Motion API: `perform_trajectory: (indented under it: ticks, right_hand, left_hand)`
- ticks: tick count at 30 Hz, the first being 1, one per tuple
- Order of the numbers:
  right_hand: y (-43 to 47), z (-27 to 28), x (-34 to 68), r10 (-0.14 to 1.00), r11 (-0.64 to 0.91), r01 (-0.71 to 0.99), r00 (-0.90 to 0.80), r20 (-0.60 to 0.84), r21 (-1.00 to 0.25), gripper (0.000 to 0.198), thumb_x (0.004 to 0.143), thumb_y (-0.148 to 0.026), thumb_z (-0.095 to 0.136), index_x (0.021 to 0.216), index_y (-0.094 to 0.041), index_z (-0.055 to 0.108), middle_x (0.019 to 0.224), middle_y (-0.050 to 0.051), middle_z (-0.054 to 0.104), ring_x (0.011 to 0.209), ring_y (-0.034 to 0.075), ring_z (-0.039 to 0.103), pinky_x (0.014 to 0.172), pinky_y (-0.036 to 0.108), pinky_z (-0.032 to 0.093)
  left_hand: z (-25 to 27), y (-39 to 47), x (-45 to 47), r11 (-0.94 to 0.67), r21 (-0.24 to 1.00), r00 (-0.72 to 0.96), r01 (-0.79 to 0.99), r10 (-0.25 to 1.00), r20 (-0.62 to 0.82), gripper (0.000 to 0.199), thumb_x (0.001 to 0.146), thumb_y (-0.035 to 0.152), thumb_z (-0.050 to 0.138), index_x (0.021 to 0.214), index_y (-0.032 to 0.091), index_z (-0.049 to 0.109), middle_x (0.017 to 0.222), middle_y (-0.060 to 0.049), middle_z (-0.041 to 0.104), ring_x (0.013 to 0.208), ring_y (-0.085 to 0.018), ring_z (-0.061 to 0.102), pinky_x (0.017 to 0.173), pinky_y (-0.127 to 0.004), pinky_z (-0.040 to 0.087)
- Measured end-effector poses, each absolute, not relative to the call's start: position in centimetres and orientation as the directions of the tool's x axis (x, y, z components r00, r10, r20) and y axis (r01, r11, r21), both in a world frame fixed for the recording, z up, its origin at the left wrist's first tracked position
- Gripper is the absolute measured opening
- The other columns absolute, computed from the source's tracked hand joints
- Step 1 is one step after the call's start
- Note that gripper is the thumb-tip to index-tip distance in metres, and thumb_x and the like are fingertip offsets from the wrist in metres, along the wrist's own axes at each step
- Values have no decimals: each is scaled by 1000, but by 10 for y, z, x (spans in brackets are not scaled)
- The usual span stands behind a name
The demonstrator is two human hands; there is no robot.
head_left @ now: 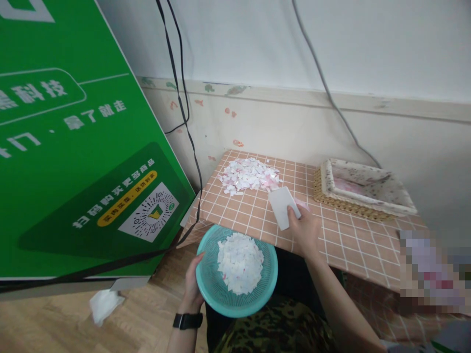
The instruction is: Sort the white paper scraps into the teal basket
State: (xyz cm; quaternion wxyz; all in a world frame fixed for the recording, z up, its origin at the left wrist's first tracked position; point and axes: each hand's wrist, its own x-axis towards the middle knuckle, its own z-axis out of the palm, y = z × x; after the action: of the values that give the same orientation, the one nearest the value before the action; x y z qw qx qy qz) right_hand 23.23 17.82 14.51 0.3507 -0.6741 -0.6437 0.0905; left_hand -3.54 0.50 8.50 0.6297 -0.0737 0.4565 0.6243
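Note:
My left hand [193, 280] is closed on the left rim of a teal plastic strainer basket [270, 267], held at the table's front edge above my lap. White paper scraps [241, 264] are heaped inside it. Over the tabletop, my right hand [306, 226] pinches a flat white card [282, 208] between thumb and fingers. Just beyond the card lies a loose pile of white and pinkish paper scraps [248, 175]. Something pink [302, 204] shows partly behind my right hand; I cannot tell what it is.
A cloth-lined wicker basket [353, 206] with pink material inside stands on the checked tablecloth [346, 230]. Left is a large green panel [91, 162], with a dark strap [193, 152] hanging past it. White plastic or paper [105, 305] lies on the floor. The far right is pixelated.

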Motion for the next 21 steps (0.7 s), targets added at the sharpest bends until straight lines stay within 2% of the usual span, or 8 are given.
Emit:
perform_trajectory:
  ticks: [3,8,13,17,21]
  right_hand:
    - [184,146,251,922,56,811,182,341,-582,48,86,-49,42,104,-13,68,79,14,70,60,24,60,55,31,38]
    - [186,155,253,904,62,766,229,362,-640,45,86,-49,44,104,-17,69,67,9,69,56,23,59,52,30,39]
    - [180,154,207,931,185,677,112,348,-712,40,88,-44,42,100,-18,69,71,7,69,58,21,61,55,30,43]
    - [183,146,186,939,223,667,50,341,-711,39,88,-40,41,106,-18,68,77,9,70,63,23,63,60,31,44]
    - [188,141,210,932,170,706,111,344,-687,39,88,-41,41,101,-16,69,79,11,71,65,24,64,60,32,44]
  left_hand:
    - [87,5,-33,195,493,-228,-848,705,-671,16,68,24,65,78,12,72,72,-9,74,67,-26,68,70,-40,53]
    - [85,5,-31,181,520,-275,-835,681,-679,11,67,22,65,72,14,72,68,-6,73,60,-22,67,69,-36,53]
    - [78,6,-27,209,519,-250,-829,692,-677,10,68,22,66,72,14,72,65,-6,72,59,-22,67,67,-36,54]
    - [69,7,-23,244,507,-211,-827,700,-682,15,70,23,66,78,14,73,74,-9,74,70,-26,69,72,-39,54]
    - [62,7,-20,258,492,-219,-831,662,-717,13,68,22,66,76,14,73,71,-8,74,74,-29,70,73,-41,54]
